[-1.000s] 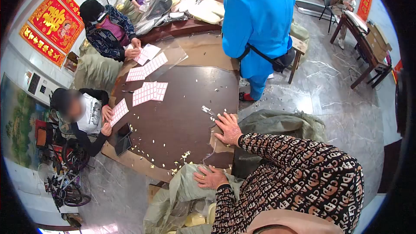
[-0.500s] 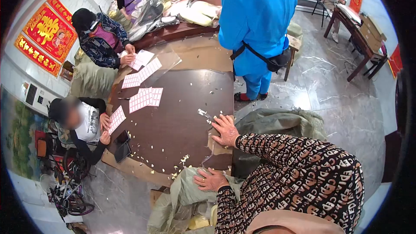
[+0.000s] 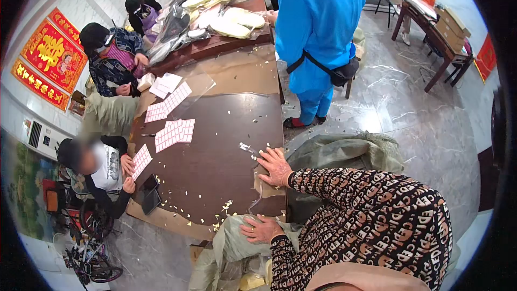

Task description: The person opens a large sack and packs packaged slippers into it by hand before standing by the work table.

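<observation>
My right hand (image 3: 276, 166) lies flat at the edge of the dark brown table (image 3: 215, 145), its fingers spread over a scrap of brown cardboard (image 3: 265, 187). Just beyond its fingertips is a small clear plastic piece (image 3: 246, 147). Lower in the view, my left hand (image 3: 262, 230), with a ring on one finger, rests with fingers stretched out on a grey-green woven sack (image 3: 230, 241). Neither hand holds anything. Pale crumbs (image 3: 226, 207) are scattered on the table near the left hand. Some yellow material (image 3: 252, 280) shows in the sack's opening.
Sheets of red-bordered labels (image 3: 175, 133) and dark phones (image 3: 151, 199) lie across the table. One person (image 3: 102, 164) holds a label sheet (image 3: 141, 161); another (image 3: 110, 64) sits farther up. Bagged insoles (image 3: 231, 21) are heaped beyond. A person in blue (image 3: 319, 27) stands beside the table.
The view has shifted slightly. The person in the patterned jacket has drawn their hands back from the white papers. My two hands stay where they were.
</observation>
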Tool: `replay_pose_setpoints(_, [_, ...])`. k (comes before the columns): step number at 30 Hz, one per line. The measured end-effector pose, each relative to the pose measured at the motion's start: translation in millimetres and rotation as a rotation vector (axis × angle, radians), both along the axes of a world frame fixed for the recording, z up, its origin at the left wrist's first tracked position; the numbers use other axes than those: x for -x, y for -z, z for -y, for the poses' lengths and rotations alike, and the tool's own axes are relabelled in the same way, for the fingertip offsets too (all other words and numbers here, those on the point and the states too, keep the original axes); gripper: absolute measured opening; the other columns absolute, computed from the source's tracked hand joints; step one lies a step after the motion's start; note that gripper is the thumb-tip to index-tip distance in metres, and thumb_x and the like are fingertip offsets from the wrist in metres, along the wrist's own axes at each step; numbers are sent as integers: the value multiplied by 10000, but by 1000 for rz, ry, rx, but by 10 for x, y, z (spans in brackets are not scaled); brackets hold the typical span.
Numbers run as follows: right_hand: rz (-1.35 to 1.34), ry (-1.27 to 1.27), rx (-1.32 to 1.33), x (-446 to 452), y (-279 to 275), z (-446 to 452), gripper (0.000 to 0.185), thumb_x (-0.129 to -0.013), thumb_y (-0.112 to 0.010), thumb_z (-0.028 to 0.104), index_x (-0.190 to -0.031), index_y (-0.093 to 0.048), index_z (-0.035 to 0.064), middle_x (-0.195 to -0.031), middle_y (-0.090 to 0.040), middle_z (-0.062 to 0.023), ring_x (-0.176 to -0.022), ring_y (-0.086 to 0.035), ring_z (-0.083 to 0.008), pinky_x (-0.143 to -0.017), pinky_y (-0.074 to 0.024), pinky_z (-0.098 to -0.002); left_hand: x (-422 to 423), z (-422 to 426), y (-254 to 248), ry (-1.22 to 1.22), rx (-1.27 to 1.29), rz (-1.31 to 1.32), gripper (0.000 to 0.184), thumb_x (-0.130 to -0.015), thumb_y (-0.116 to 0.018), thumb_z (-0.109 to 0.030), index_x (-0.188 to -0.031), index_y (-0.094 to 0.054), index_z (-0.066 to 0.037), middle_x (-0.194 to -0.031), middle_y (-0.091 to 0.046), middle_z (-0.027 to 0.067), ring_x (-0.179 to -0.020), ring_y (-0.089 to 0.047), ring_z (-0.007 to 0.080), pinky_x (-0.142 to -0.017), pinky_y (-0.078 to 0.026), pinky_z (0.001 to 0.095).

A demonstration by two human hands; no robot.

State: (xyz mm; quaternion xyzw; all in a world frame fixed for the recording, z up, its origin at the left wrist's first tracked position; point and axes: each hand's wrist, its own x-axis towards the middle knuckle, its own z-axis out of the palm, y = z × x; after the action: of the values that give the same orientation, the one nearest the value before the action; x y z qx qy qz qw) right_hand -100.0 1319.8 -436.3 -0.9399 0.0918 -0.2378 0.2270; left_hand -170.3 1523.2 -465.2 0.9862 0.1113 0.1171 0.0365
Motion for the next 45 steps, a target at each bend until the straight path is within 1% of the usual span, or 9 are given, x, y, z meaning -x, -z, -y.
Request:
replay_pose_setpoints(1, [17, 2, 4, 0, 1, 0, 603, -757, -709, 392, -1242, -566, 64, -1371, -471, -162, -1316, -371, -393, -1094, -253, -547, 0, -6, 13, 4, -10, 8, 543, -948, -445, -460, -1376, -455, -126, -1467, -356, 172, -1370, -306, 348, -1058, -244, 549])
replay_pose_setpoints(18, [22, 3, 12, -4, 5, 4, 601, -764, -706, 396, -1246, -562, 68, -1366, -475, -163, -1317, -369, -397, -1093, -252, -549, -6, 9, -23, -1, -16, -12, 570, -940, -459, -461, -1388, -447, -108, -1472, -347, 188, -1371, -301, 349, -1052, -244, 541])
replay_pose_setpoints(21, [-9, -5, 1, 0, -2, 6, 612, -783, -682, 412, -1270, -556, 62, -1380, -466, -177, -1342, -343, -396, -1120, -222, -534, -1, 18, -45, -4, -9, -19, 570, -939, -461, -458, -1389, -447, -109, -1476, -341, 187, -1377, -293, 349, -1054, -242, 542])
replay_pose_setpoints(31, [-28, -5, 3, -2, 13, 5, 625, -785, -675, 423, -1282, -544, 67, -1389, -454, -177, -1348, -330, -397, -1117, -218, -541, 0, 13, -31, -8, 11, -34, 565, -942, -465, -451, -1393, -443, -112, -1486, -326, 184, -1388, -275, 347, -1063, -235, 545])
replay_pose_setpoints(45, [-21, -5, 19, -9, 41, -2, 624, -788, -670, 435, -1276, -544, 68, -1380, -458, -176, -1344, -335, -400, -1113, -221, -544, -2, -6, 22, 4, 9, 11, 549, -950, -447, -455, -1378, -468, -112, -1466, -356, 190, -1372, -301, 353, -1067, -230, 549])
